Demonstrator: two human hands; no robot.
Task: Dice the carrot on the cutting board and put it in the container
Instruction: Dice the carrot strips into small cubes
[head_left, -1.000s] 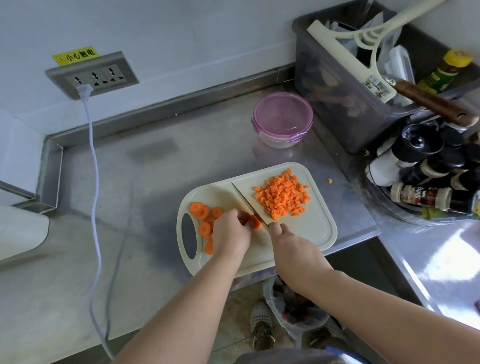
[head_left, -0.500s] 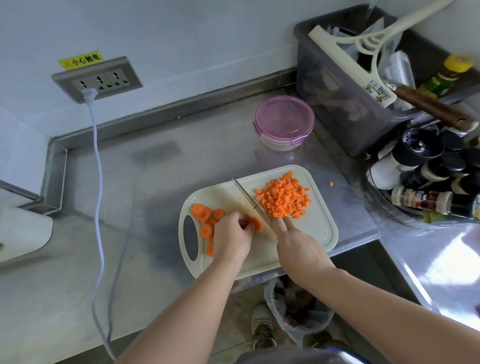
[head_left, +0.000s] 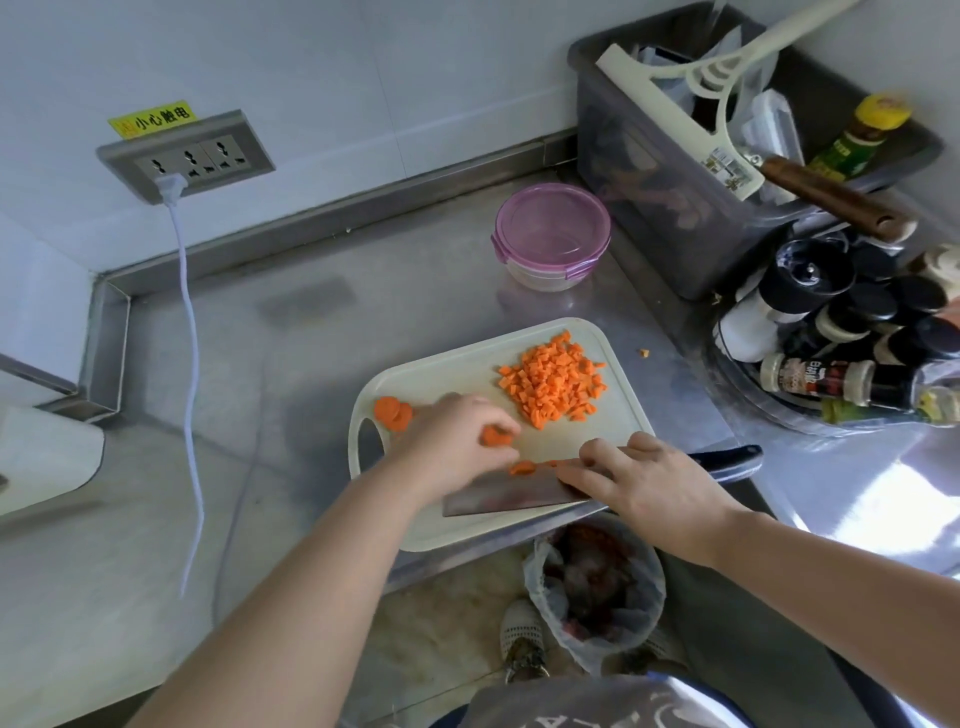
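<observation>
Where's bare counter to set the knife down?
Bare counter lies left of the cutting board, out to the cord, and behind it toward the lidded container. Right side is crowded: bin, spice bottles.

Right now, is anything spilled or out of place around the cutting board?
Yes: one carrot bit lies on the counter right of the board, apart from the diced pile. The knife lies flat, its handle jutting past the board's edge.

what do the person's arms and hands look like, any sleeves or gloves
The left arm and right arm are bare, no sleeves in view. The left hand and right hand wear no gloves; no ring, watch or bracelet shows.
</observation>
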